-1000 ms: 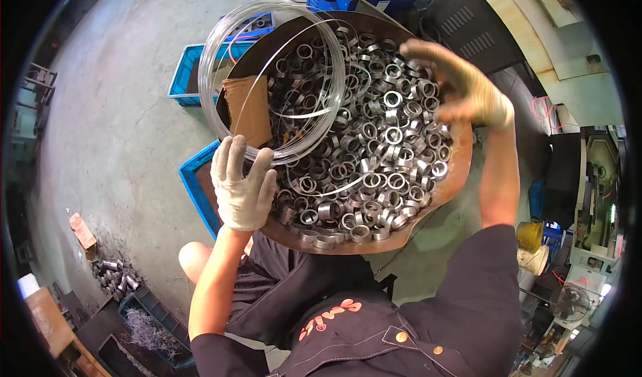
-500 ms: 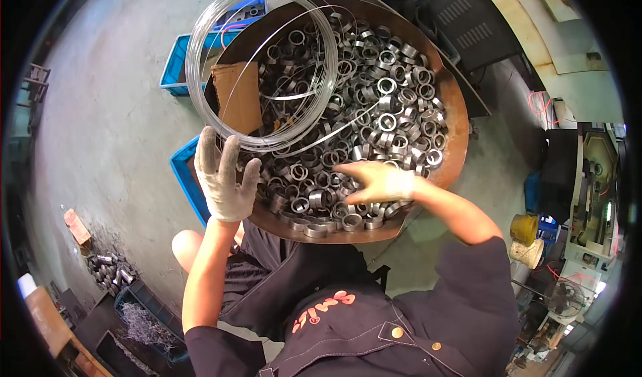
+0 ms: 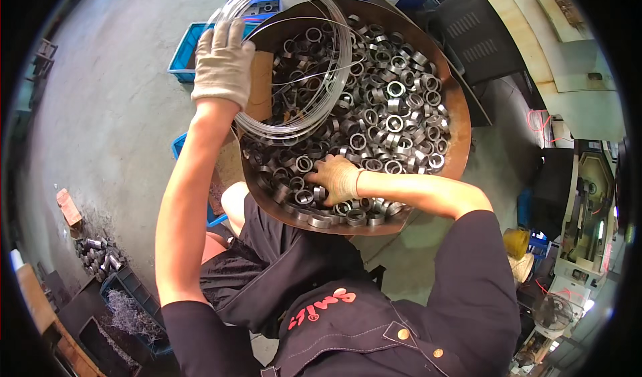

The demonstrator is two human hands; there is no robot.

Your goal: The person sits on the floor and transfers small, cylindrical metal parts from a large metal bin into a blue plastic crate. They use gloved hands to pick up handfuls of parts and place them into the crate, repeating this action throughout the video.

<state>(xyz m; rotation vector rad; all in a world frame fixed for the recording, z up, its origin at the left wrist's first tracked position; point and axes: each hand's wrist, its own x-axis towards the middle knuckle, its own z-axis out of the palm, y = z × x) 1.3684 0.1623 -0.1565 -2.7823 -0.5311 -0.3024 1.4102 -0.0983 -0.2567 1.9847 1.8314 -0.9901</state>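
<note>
While the gloved right hand (image 3: 338, 178) dips bent fingers among the metal rings (image 3: 384, 136), whether its grip is closed on one can't be made out. These rings fill a wide brown pan (image 3: 459, 130). Over the left side of a coil of clear line (image 3: 344, 49), the gloved left hand (image 3: 223, 69) has its grip spread, fingers straight; contact with the coil is unclear. Brown cardboard (image 3: 261, 89) shows just right of that hand.

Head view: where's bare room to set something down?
Bare floor lies between the upper blue bin and reddish block; the pan shows a bare strip inside its right rim. Crowded: metal rings surrounding the right hand; coil and cardboard at the left hand.
</note>
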